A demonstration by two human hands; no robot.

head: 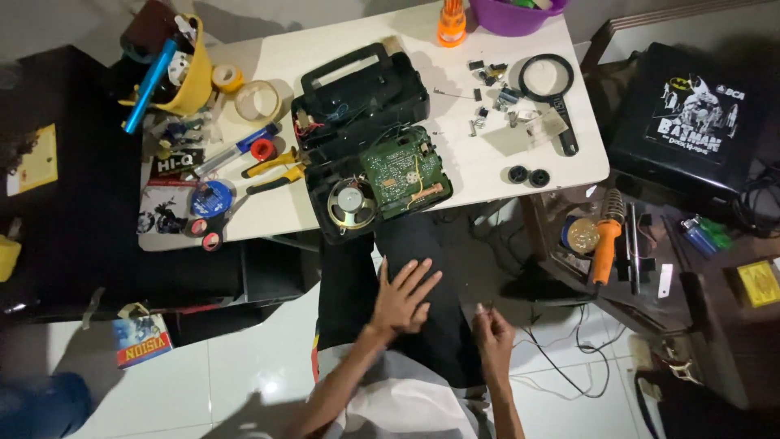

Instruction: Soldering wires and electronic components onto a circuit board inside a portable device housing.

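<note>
Head view, left hand (404, 298) flat, empty on dark trousers (422, 252), right hand (493, 332) pinching something tiny, unclear.

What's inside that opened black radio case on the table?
Inside the black radio case lie a green circuit board, a round speaker and thin wires. Whatever sits beneath the board is covered.

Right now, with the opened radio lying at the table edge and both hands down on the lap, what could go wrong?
1. The opened radio overhangs the white table's near edge; a knee bump might tip it off.
2. The small loose parts and two black knobs could roll away.
3. The orange soldering iron sits among cables; if hot, it may scorch them.
</note>
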